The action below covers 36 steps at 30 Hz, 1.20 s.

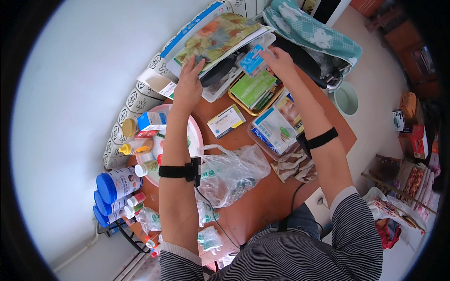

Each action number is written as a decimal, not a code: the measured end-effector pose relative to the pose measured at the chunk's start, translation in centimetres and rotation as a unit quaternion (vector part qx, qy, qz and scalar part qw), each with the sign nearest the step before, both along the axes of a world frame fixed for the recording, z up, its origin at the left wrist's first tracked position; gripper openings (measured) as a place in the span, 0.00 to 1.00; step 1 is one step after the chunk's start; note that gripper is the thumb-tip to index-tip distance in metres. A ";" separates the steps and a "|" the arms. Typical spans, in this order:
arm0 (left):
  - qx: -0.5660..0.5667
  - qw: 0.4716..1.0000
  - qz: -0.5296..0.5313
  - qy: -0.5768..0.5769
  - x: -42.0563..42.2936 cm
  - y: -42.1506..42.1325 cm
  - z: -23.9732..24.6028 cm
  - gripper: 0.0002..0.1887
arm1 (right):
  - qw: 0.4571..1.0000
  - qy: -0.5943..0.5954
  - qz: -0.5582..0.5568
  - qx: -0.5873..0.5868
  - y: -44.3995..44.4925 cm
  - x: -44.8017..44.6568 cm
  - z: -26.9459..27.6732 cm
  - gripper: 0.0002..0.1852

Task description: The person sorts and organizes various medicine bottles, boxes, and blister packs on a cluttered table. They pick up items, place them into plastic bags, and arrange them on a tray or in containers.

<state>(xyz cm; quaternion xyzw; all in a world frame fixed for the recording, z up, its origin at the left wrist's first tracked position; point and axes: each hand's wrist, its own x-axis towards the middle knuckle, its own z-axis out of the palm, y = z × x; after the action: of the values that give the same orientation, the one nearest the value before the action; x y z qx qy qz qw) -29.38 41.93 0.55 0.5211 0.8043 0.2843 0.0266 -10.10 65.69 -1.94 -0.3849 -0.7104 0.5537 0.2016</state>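
My left hand (pixel 190 82) grips the near edge of a floral-patterned sheet (pixel 218 35), which lies with white sheets over a white plastic basket (pixel 214 95). A dark object (pixel 219 71) shows beneath the sheet. My right hand (pixel 279 63) holds a small blue and white box (pixel 254 60), slightly blurred, above a gold-rimmed tray (pixel 258 113). In that tray are a green box (pixel 254 88) and several pens or slim sticks. Closer to me, a white and yellow medicine box (pixel 226 121) lies flat on the brown table (pixel 242 224).
A clear container (pixel 274 149) with packets stands right of the medicine box. Plastic bags (pixel 232 175) lie before me. To the left are a pink-rimmed tray (pixel 197 130) with bottles and several blue-lidded cans (pixel 119 184). A teal patterned cloth (pixel 316 31) hangs at the back right.
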 end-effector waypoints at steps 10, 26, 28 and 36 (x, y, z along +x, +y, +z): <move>-0.005 1.000 0.000 0.005 0.0 -0.1 0.3 0.30 | 0.992 -0.090 -0.003 -0.086 -6.0 -2.3 1.1 0.29; -0.057 0.994 0.046 0.078 1.9 0.2 1.8 0.32 | 0.996 0.085 -0.009 -0.032 -7.5 -3.5 -0.2 0.23; -0.075 0.973 0.070 0.205 3.0 0.6 1.5 0.30 | 0.994 0.103 -0.010 -0.037 -7.6 -3.4 -0.6 0.22; 0.022 0.959 0.100 0.264 3.1 1.9 -0.2 0.26 | 0.987 0.123 -0.015 -0.104 -8.0 -3.5 0.0 0.23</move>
<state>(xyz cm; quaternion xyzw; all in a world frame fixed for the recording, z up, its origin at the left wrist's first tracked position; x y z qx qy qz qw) -26.30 43.88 0.32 0.4953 0.8240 0.1555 -0.2270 -13.61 57.67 -1.98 -0.3434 -0.6127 0.6648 0.2545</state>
